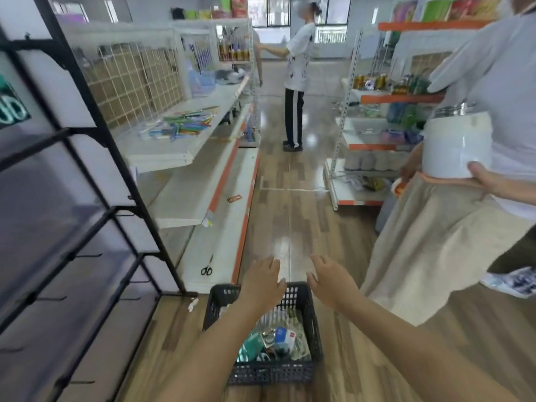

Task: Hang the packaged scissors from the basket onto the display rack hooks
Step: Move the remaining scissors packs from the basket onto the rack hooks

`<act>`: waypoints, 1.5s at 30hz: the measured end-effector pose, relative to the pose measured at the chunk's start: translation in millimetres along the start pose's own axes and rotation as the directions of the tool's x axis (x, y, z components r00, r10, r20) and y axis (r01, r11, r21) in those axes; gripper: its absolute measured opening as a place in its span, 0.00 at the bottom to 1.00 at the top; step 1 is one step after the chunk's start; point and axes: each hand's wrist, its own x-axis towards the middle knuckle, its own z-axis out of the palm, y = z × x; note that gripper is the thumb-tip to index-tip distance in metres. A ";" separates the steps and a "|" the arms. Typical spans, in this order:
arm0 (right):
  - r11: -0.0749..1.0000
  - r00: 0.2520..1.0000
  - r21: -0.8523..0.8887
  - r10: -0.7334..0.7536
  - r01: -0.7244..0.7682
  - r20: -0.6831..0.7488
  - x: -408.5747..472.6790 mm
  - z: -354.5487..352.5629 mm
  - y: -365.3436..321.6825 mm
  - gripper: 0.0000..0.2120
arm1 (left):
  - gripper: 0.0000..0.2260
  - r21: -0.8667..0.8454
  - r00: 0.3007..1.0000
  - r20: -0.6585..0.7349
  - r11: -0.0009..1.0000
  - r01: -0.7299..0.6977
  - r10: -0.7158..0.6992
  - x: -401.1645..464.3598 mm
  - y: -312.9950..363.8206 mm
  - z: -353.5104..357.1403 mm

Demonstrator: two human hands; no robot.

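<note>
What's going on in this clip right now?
A person in a shop aisle reaches both arms out above a black basket on the floor, left hand and right hand both open and holding nothing. Packaged goods lie in the basket. The black display rack stands to the left, its visible hooks bare. A loose pair of scissors lies on the bottom shelf nearby.

One black basket [262,369] sits at six o'clock, its packaged scissors [278,338] too jumbled to count. Two hands reach out: left hand [262,285], right hand [330,282]. One loose pair of scissors [206,269] lies at eight o'clock. Two other people stand by: one [295,71] at twelve o'clock, one [478,140] at three.
</note>
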 end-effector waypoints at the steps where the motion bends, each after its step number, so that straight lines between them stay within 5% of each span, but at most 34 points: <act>1: 1.000 1.000 -0.013 0.005 -0.005 0.007 2.4 6.6 2.9 0.21 | 0.24 -0.013 1.000 0.020 1.000 0.007 -0.007 1.4 -3.3 6.0; 23: 0.916 0.889 0.103 0.341 -0.387 0.304 113.5 225.4 60.3 0.16 | 0.16 -0.088 0.893 0.429 0.978 0.190 -0.135 110.8 -173.8 187.6; 34: 0.888 0.834 0.037 0.414 -0.457 0.364 111.8 431.1 150.0 0.16 | 0.23 -0.022 0.799 0.588 0.985 0.172 -0.126 119.8 -213.0 405.4; 45: 0.884 0.852 0.158 0.356 -0.440 0.383 110.3 650.6 219.4 0.28 | 0.20 -0.130 0.868 0.496 0.986 0.108 -0.029 164.7 -226.7 628.1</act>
